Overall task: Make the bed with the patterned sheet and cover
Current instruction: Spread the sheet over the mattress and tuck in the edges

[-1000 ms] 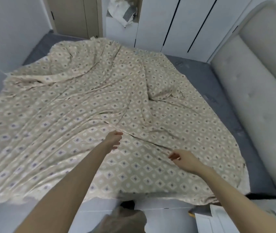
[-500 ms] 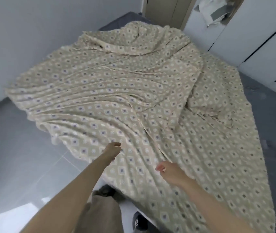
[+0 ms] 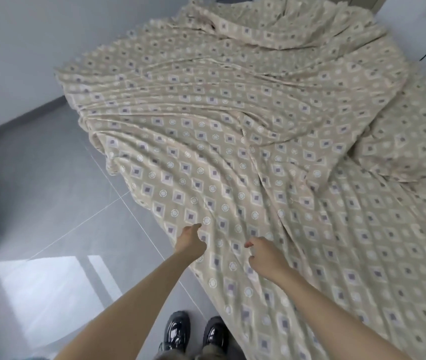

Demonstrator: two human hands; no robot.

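Both hands have drawn closer together than a moment ago, and the person has shifted toward the bed's near corner, so that grey tiled floor [image 3: 58, 203] now fills the left of the scene. The left hand [image 3: 190, 241] reaches forward with its fingers extended and relaxed, its forefinger tip at the hanging edge of the patterned sheet [image 3: 232, 131]. The right hand [image 3: 265, 255] hovers just beside it over the sheet, fingers loosely curled; whether it pinches any cloth cannot be told. The sheet lies spread across the bed, heavily creased, with long folds fanning away from the hands and its near edge draped down to the floor. A bunched fold sits at the far right. Glossy black shoes [image 3: 178, 331] stand on the floor beside the draped edge.
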